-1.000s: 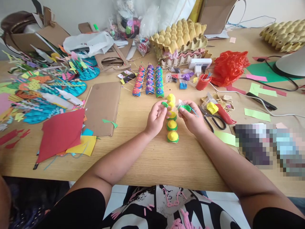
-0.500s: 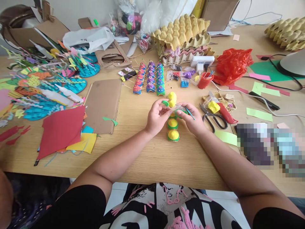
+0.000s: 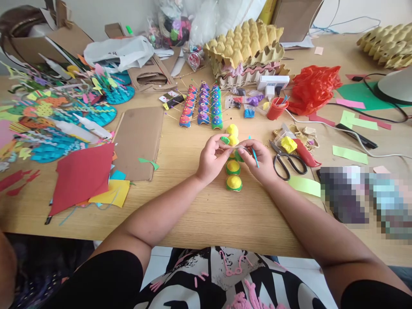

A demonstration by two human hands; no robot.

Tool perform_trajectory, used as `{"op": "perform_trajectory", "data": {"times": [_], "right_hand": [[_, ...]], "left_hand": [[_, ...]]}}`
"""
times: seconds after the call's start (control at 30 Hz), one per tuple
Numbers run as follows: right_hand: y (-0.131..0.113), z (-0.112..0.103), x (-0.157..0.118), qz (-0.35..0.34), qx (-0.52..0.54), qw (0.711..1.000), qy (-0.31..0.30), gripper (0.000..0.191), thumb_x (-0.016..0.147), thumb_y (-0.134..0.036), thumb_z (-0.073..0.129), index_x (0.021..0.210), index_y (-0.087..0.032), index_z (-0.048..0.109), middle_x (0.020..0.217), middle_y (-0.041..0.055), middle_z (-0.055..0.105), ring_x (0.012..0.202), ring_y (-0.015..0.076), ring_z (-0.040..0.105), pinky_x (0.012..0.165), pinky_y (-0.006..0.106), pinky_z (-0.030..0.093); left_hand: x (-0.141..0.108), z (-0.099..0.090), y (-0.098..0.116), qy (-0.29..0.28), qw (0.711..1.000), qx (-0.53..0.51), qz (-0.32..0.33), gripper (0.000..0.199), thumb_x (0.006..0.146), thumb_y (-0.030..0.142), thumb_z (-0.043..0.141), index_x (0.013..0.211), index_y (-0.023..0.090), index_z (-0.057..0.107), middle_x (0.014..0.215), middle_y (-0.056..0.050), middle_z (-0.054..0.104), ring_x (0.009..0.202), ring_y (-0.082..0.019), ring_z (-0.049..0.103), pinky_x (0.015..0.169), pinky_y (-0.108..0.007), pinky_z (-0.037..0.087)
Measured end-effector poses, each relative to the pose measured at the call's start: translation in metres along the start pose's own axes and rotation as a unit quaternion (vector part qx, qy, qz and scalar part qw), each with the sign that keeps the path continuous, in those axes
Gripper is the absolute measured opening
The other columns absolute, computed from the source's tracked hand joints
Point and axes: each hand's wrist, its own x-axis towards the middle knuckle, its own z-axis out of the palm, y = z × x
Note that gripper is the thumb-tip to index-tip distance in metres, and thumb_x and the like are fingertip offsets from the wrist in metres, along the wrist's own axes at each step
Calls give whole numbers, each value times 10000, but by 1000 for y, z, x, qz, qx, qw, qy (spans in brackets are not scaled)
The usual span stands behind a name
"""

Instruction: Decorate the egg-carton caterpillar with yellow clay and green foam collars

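Observation:
My left hand (image 3: pixel 209 159) pinches a corner of a small clear plastic bag (image 3: pixel 237 147), with a lump of green clay (image 3: pixel 225 140) between its fingers. My right hand (image 3: pixel 261 161) is closed on the bag's other side and also keeps a thin blue stick tool (image 3: pixel 255 157) among its fingers. Green material (image 3: pixel 238 156) shows by the right thumb, apparently inside the bag. Beneath both hands lies a row of egg-carton cups (image 3: pixel 233 182), domed in yellow clay with green around the lower edges. My hands hide the middle of that row.
Three finished-looking cup strips (image 3: pixel 203 105) with toothpicks stand behind. Scissors (image 3: pixel 289 165) and yellow clay (image 3: pixel 289 144) lie to the right, near a red cup (image 3: pixel 277 109). At left are cardboard (image 3: pixel 140 141) and red paper (image 3: pixel 82 178). Egg trays (image 3: pixel 244 43) are stacked at the back.
The blue stick has swung steeper in my right hand, its upper end now above the fingers. The bag between my hands looks flatter, and my fingers have shifted slightly on it.

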Motion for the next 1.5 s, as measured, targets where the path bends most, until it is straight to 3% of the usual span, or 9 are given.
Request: {"op": "perform_trajectory", "data": {"times": [0.33, 0.53, 0.63, 0.77, 0.93, 1.07, 1.3, 1.43, 1.5], "right_hand": [[-2, -4, -1, -42, -74, 996, 22, 415, 945, -642, 692, 890, -231, 719, 827, 33, 740, 746, 164, 632, 739, 344, 544], [-1, -10, 4, 5, -62, 997, 42, 452, 935, -685, 674, 856, -241, 689, 782, 12, 673, 708, 160, 568, 701, 335, 508], [6, -18, 9, 5, -77, 994, 83, 480, 963, -697, 618, 828, -237, 649, 759, 7, 639, 691, 156, 538, 672, 321, 478], [19, -30, 16, -19, -154, 982, 106, 444, 992, -641, 588, 794, -244, 615, 706, 1, 609, 666, 165, 525, 673, 330, 453], [32, -35, 16, -17, -222, 969, 110, 319, 993, -491, 570, 817, -232, 626, 714, 11, 640, 684, 182, 569, 699, 342, 455], [35, -38, 15, -23, -245, 962, 117, 281, 1010, -423, 517, 921, -219, 689, 871, 71, 748, 830, 226, 659, 827, 387, 519], [44, -40, 17, -2, -300, 946, 119, 264, 986, -308, 529, 1102, -194, 737, 976, 127, 785, 955, 287, 702, 912, 451, 551], [44, -38, 17, -59, -306, 935, 168, 325, 978, -305, 575, 1261, -198, 693, 1186, 161, 783, 1127, 319, 676, 1029, 507, 524], [39, -38, 16, -87, -299, 934, 173, 302, 1016, -353, 550, 1246, -218, 691, 1184, 149, 787, 1118, 314, 681, 1022, 503, 516]], "left_hand": [[-2, 1, 3, -24, 1000, 11, 8, 393, 966, 350, 763, 1292, 267, 560, 947, 9, 720, 874, -119, 755, 823, -242, 621], [-1, -3, -1, -28, 999, 22, 4, 490, 977, 431, 742, 1401, 287, 544, 1123, -62, 723, 1058, -170, 725, 820, -256, 613], [2, -7, -5, 12, 997, 69, 13, 383, 993, 457, 703, 1310, 260, 621, 1268, -106, 685, 1116, -184, 669, 812, -266, 602], [5, -13, -8, 41, 990, 127, 42, 245, 987, 442, 708, 1081, 215, 714, 1203, -105, 673, 1145, -207, 660, 845, -303, 589], [3, -13, -2, 31, 970, 215, 112, 145, 990, 364, 723, 967, 226, 764, 1112, -72, 715, 1138, -215, 665, 1056, -419, 520], [2, -13, 0, 38, 962, 243, 119, 188, 990, 408, 711, 920, 236, 742, 1016, -54, 750, 1046, -224, 681, 1004, -430, 531], [2, -15, -8, 71, 969, 229, 60, 251, 988, 468, 691, 986, 229, 765, 973, -64, 769, 986, -224, 675, 956, -408, 544], [2, -14, -6, 64, 971, 223, 51, 302, 1013, 494, 648, 1038, 225, 783, 1023, -77, 785, 1012, -224, 692, 982, -410, 543], [2, -13, -5, 57, 973, 221, 45, 322, 1026, 499, 626, 1061, 225, 791, 1038, -81, 792, 1024, -224, 697, 988, -408, 541]]}}
